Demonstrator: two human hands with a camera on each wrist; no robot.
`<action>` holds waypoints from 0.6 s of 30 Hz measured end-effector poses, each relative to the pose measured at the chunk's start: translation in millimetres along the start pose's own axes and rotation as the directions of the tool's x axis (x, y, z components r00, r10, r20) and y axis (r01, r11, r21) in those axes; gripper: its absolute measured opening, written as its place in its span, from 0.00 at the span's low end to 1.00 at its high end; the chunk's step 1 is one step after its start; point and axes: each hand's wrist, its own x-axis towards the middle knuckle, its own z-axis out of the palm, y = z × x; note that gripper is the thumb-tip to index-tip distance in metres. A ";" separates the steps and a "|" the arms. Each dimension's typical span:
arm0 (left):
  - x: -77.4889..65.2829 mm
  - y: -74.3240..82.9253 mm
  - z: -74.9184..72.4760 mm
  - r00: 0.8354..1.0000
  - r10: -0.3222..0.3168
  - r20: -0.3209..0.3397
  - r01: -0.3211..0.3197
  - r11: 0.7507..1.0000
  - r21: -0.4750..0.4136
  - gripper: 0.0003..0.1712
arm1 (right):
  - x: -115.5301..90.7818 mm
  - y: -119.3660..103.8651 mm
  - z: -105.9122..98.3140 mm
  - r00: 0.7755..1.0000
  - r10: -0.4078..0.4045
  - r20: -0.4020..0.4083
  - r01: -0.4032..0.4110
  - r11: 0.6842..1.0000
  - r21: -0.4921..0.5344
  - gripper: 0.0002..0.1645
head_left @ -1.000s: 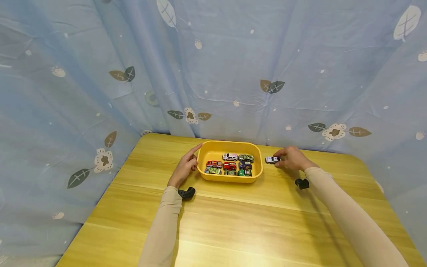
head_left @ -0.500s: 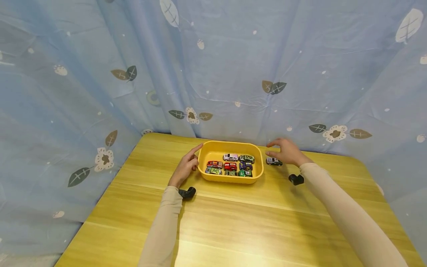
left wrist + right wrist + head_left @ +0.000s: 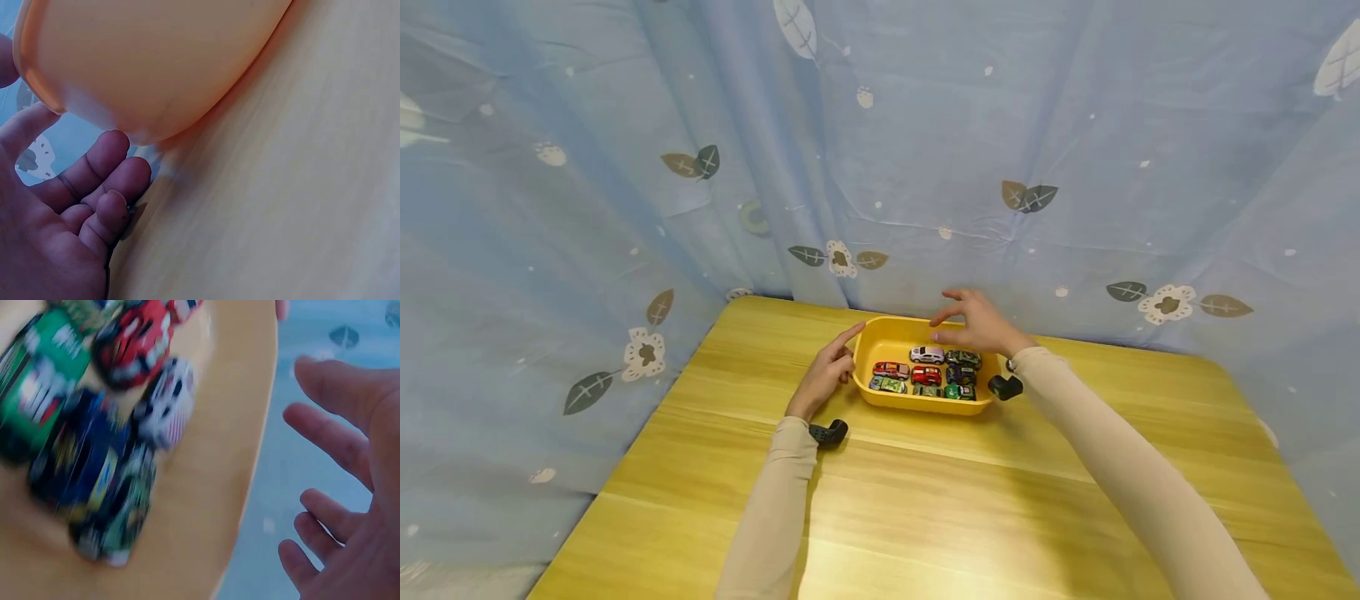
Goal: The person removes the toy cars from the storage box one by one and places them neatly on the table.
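Observation:
A yellow plastic bin (image 3: 917,406) stands at the back of the table with several toy cars inside. My left hand (image 3: 825,375) pinches its left rim between thumb and index finger, the other fingers loosely bent. Over the bin's back right rim hovers my right hand (image 3: 976,323), fingers spread, holding nothing. Below it are a white toy car (image 3: 927,355) and a camouflage toy car (image 3: 964,359). Red (image 3: 927,376), orange-red (image 3: 891,369), purple-blue (image 3: 961,375) and green (image 3: 959,392) toy cars lie nearer the front.
Just right of the bin another toy car (image 3: 1011,365) sits on the wooden table (image 3: 910,500), mostly hidden by the right wrist. A blue patterned curtain (image 3: 917,150) hangs close behind the table. Black wrist cameras are worn on both wrists.
My right hand has let go of the toy car right of the bin and moved left over the bin's back rim, fingers spreading. My left hand stays at the left rim.

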 end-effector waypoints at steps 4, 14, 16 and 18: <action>-1.2 -1.1 0.6 1.000 -0.006 0.005 0.006 1.000 0.009 0.40 | 15.3 -11.9 18.5 0.997 -0.048 0.063 0.047 0.999 0.017 0.20; 1.2 0.1 1.4 1.000 -0.001 -0.007 0.001 1.000 0.009 0.40 | 41.9 -20.7 44.4 0.990 -0.102 0.097 0.101 0.995 0.014 0.08; 0.8 -0.3 1.0 1.000 0.002 -0.012 -0.002 1.000 0.017 0.40 | 45.3 -20.4 49.2 0.989 -0.111 0.095 0.111 0.994 0.001 0.07; 0.1 -1.0 0.4 1.000 0.001 -0.012 -0.001 1.000 0.019 0.40 | 47.4 -20.2 53.1 0.988 -0.115 0.104 0.116 0.993 -0.005 0.08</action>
